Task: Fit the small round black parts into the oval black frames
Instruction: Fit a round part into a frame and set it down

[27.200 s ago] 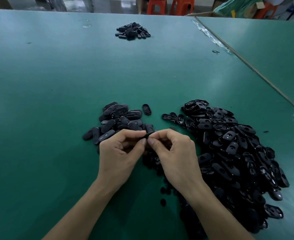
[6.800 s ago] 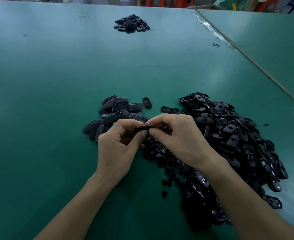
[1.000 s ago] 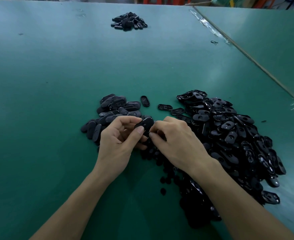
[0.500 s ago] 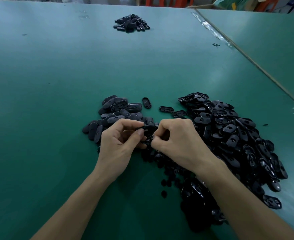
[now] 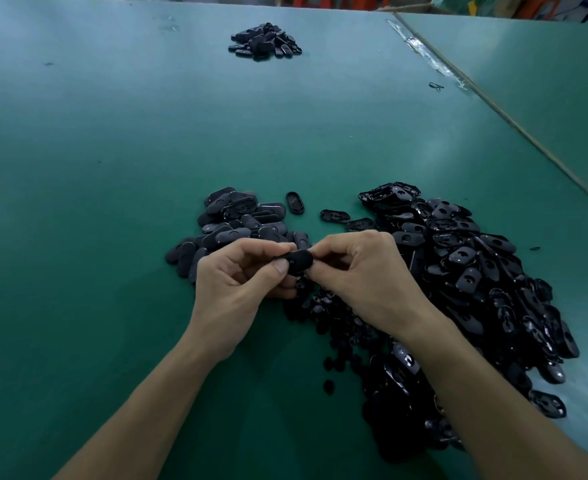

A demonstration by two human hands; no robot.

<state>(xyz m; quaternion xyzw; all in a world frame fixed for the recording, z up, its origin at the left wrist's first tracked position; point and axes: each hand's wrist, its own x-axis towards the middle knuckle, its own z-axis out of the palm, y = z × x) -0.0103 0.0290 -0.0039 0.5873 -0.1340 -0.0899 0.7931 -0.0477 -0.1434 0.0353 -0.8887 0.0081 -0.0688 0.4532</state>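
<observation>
Oval black frame (image 5: 299,260) pinched between both hands above green surface (image 5: 112,168), left hand (image 5: 237,289) fingers (image 5: 264,245) curled round its left end, right hand (image 5: 361,275) fingers (image 5: 334,242) pinching its right end, small round black parts (image 5: 334,317) beneath

My left hand (image 5: 237,289) and right hand (image 5: 365,275) meet fingertip to fingertip, fingers curled, thumbs and forefingers pinching one oval frame (image 5: 301,260) between them; both bare forearms (image 5: 140,407) angle inward from below.
</observation>
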